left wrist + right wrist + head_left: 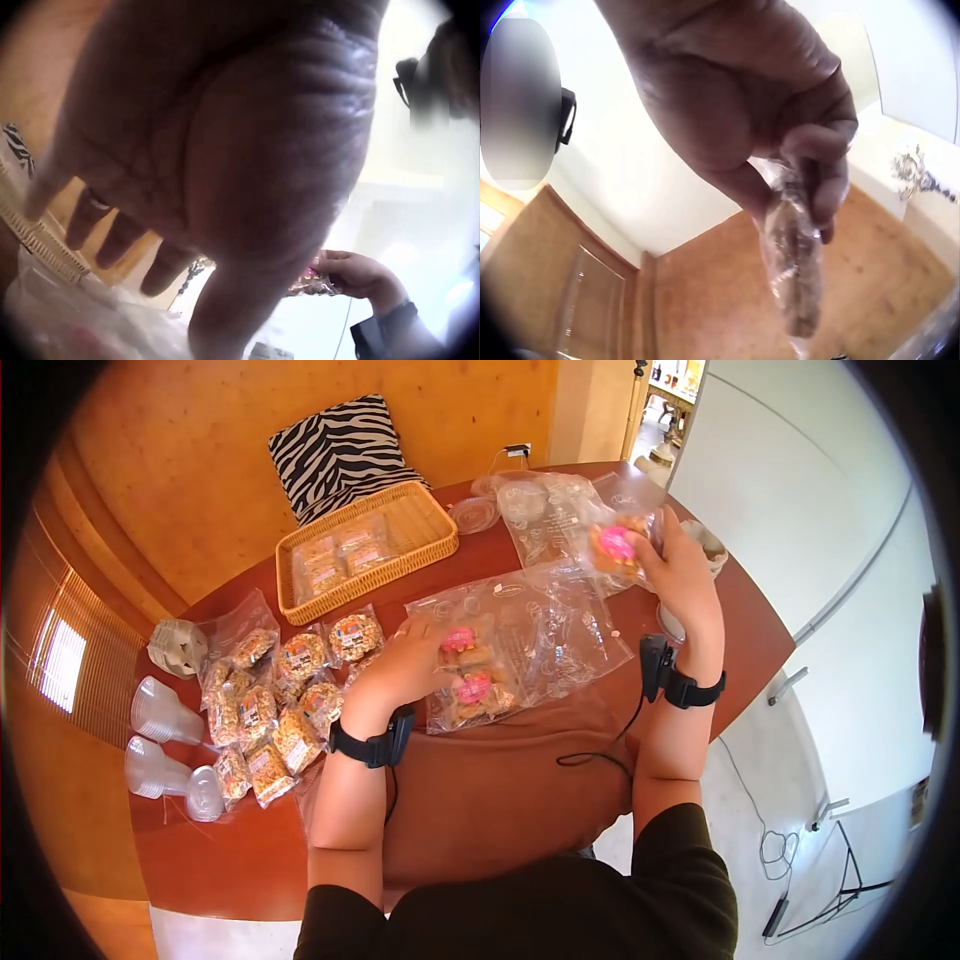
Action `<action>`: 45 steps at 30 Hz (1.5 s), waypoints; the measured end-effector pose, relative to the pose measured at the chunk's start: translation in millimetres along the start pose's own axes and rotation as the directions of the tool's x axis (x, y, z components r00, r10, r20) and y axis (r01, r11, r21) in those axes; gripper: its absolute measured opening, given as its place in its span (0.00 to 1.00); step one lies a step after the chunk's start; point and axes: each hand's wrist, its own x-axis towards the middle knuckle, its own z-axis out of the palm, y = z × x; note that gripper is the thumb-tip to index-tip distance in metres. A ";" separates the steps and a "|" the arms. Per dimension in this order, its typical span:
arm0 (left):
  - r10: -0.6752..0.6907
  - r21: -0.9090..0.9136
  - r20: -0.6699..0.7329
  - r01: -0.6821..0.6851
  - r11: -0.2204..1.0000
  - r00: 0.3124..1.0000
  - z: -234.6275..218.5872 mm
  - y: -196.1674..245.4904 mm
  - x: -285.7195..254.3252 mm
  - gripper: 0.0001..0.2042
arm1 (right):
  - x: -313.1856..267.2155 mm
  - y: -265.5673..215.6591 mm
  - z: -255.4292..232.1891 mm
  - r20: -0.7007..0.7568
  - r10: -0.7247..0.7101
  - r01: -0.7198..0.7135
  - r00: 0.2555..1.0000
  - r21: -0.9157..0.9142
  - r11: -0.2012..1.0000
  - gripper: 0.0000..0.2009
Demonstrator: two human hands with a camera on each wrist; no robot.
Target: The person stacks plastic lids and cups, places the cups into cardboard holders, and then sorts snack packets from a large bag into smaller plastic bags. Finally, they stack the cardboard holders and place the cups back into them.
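My right hand pinches a clear-wrapped snack pack with a pink label, raised over the right part of the table. The right wrist view shows this wrapped pack edge-on between thumb and fingers. Palm down, my left hand spreads its fingers at the left side of a large clear plastic bag. Two pink-labelled snack packs, an upper one and a lower one, lie there by its fingertips. In the left wrist view, the left fingers are extended, with a ring on one.
A wicker basket holding several packs stands at the back. Several wrapped popcorn-like snack packs are heaped on the left, beside stacked clear plastic cups. More clear bags lie at the back right. A zebra-patterned cushion is behind the table.
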 end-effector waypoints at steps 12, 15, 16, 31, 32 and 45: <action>-0.042 -0.074 0.113 0.051 0.996 0.993 18.7 -19.2 3.7 0.44 | 25.0 68.6 77.2 0.800 0.019 -0.473 0.599 0.335 0.815 0.14; -0.035 -0.066 0.128 0.044 0.997 0.991 16.4 -15.6 3.7 0.45 | 31.8 56.8 98.1 0.888 -0.063 -0.583 0.456 0.352 0.732 0.20; -0.038 -0.065 0.136 0.047 0.997 0.990 15.6 -14.3 3.8 0.45 | 33.1 58.0 108.8 0.891 -0.169 -0.602 0.421 0.414 0.683 0.21; -0.044 -0.103 0.142 0.059 0.993 0.989 11.3 -21.8 -0.4 0.45 | 15.4 -8.0 156.2 0.944 -0.222 -0.822 0.244 0.323 0.468 0.28; -0.078 -0.121 0.154 0.097 0.988 0.985 6.5 -18.7 -1.6 0.44 | 15.1 -4.4 159.2 0.922 -0.296 -0.802 0.248 0.367 0.471 0.28; -0.240 -0.186 0.057 0.246 0.951 0.969 -3.9 -28.4 1.1 0.42 | 3.5 -1.8 164.5 0.924 -0.267 -0.684 0.274 0.383 0.621 0.20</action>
